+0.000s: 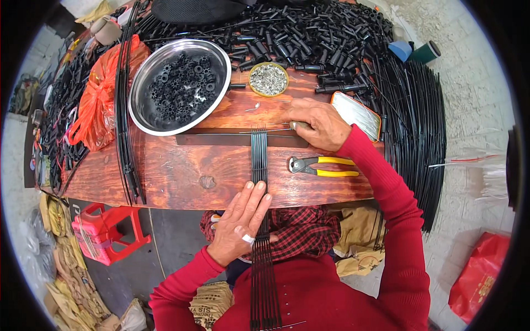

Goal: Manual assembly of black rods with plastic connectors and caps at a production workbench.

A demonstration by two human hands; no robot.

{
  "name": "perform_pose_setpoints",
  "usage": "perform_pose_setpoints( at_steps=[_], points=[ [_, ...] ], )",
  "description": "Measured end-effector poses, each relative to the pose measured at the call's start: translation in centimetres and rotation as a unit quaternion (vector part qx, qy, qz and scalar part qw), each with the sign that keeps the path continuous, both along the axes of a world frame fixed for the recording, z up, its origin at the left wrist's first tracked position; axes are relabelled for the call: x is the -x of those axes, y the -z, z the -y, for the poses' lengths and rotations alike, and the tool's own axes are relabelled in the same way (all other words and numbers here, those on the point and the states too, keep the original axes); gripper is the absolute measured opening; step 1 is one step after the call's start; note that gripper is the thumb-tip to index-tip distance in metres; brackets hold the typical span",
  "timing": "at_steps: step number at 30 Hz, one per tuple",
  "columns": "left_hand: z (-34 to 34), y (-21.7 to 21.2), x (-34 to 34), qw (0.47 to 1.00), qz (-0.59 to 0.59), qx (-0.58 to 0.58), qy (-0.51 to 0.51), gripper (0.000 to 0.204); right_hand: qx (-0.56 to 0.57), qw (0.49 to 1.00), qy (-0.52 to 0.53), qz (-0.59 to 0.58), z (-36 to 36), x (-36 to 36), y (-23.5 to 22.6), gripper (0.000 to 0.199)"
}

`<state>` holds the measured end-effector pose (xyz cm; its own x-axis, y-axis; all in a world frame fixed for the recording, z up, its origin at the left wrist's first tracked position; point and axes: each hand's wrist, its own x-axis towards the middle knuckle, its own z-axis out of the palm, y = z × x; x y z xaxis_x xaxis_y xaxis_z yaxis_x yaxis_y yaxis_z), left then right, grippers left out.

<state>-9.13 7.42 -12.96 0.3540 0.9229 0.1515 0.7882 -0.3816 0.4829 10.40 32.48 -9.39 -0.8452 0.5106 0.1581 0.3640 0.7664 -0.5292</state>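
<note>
A flat row of thin black rods [258,171], which look like umbrella ribs, runs from my lap up over the table edge. My left hand [238,223] lies across it with fingers stretched on top, and the thumb tip shows from beneath on the other side. The upper tips rest on a dark flat bar [221,137]. My right hand [320,124] is closed at the bar, right of the tips, pinching a thin metal tool [279,130] that reaches across them; its handle is mostly hidden. Below this hand lie yellow-handled pincers [317,166].
A steel bowl [137,110] holds black ring-shaped parts; a round dish [252,83] holds small metal bits. Near my right wrist sits a rectangular tin [356,113] with whitish contents. Black tubes [309,38] pile behind, long black rods [417,127] at right. A red stool [130,231] stands left.
</note>
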Motion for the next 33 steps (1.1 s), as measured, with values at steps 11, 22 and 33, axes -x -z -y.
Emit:
perform_pose_setpoints(
  at_steps=[11, 22, 33],
  points=[
    [-0.1, -0.3, 0.0, 1.0, 0.001, -0.004, -0.007, 0.088, 0.022, 1.0, 0.0, 0.005, -0.1, 0.4, 0.3, 0.025],
    [-0.1, -0.5, 0.0, 1.0, 0.0, -0.001, -0.013, 0.083, 0.021, 1.0, -0.017, 0.002, -0.6, 0.8, 0.2, 0.028],
    [-0.1, -0.3, -0.1, 1.0, 0.002, -0.001, -0.014, 0.085, 0.107, 0.993, -0.039, -0.014, -1.3, 1.2, 0.4, 0.028]
  ],
)
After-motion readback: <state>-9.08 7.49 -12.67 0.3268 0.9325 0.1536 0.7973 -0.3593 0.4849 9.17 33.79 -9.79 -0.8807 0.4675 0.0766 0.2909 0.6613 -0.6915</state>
